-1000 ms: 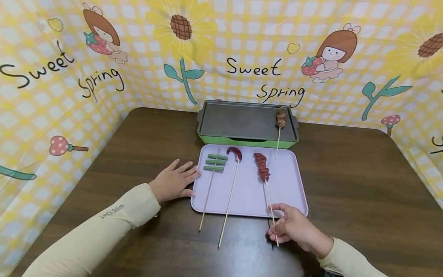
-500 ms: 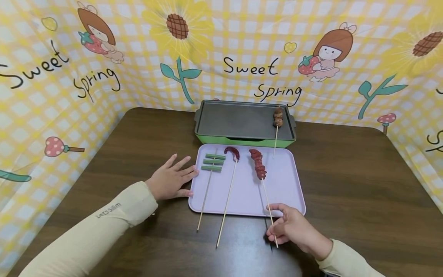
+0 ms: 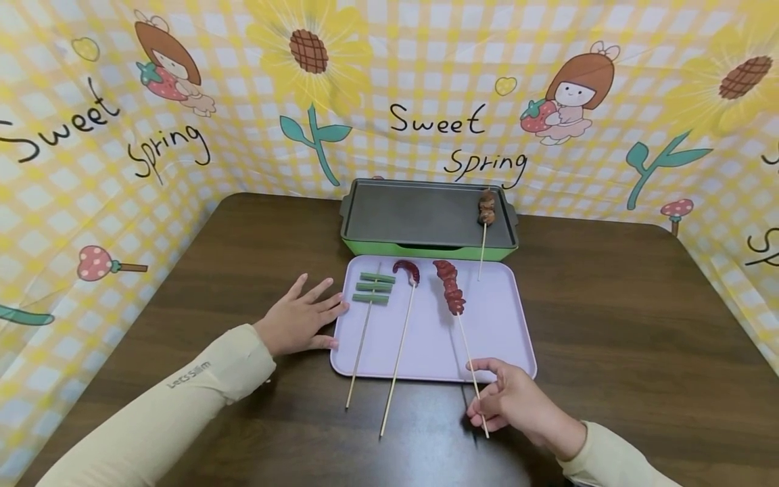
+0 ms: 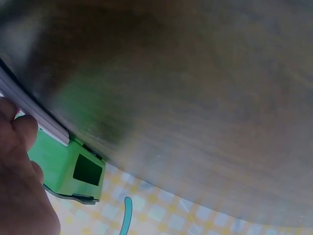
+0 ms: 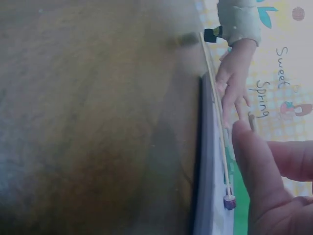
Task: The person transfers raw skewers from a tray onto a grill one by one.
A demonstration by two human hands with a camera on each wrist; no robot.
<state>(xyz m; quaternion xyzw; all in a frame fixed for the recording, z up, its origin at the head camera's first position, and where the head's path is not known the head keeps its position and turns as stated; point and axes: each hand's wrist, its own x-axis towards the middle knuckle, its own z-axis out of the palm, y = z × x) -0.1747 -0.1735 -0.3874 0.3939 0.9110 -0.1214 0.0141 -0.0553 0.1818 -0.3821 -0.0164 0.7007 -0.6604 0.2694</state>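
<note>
Tray (image 3: 496, 321), roomy rightward, wide left hand (image 3: 297, 319) at rim (image 3: 339, 327), red skewer (image 3: 451, 289) in right hand (image 3: 514, 399)

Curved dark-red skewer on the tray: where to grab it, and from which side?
I'd pinch the bare stick just past the near rim of the tray, coming from the person's side, slightly right. It's thin, straight and overhangs the rim, so fingers should fit around it; the green skewer crowds its left, and the curved head lies at the far end.

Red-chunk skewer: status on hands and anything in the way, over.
Right hand pinches red-chunk skewer, chunks over lilac tray. Left hand at tray's left rim. Possible obstacle: brown skewer, right end of griddle.
</note>
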